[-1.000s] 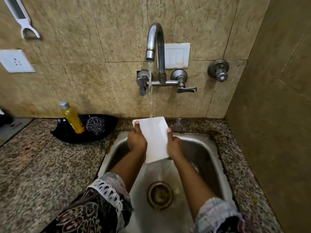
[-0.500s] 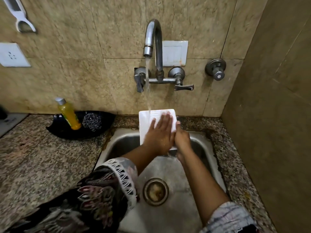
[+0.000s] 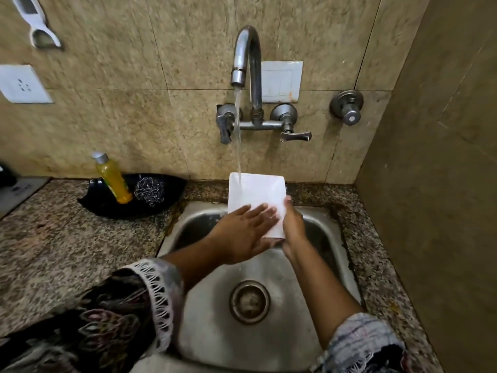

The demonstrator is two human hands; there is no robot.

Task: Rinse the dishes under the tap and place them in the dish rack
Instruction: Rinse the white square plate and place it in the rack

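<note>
A white square plate (image 3: 255, 195) is held tilted over the steel sink (image 3: 330, 238), with water from the curved wall tap (image 3: 247, 57) running onto its upper left part. My right hand (image 3: 293, 227) grips the plate's right lower edge. My left hand (image 3: 242, 235) lies flat across the plate's lower face, fingers spread and pointing right. No dish rack is in view.
A black leaf-shaped tray (image 3: 102, 203) on the granite counter (image 3: 53, 251) holds a yellow soap bottle (image 3: 113, 179) and a steel scrubber (image 3: 149, 189). Tap handles (image 3: 294, 135) stick out below the spout. A tiled side wall (image 3: 443, 184) closes the right. The sink drain (image 3: 250, 301) lies below my arms.
My left hand went from gripping the plate's left edge to lying flat on its face, and has slid lower and left across it. The plate stayed under the stream.
</note>
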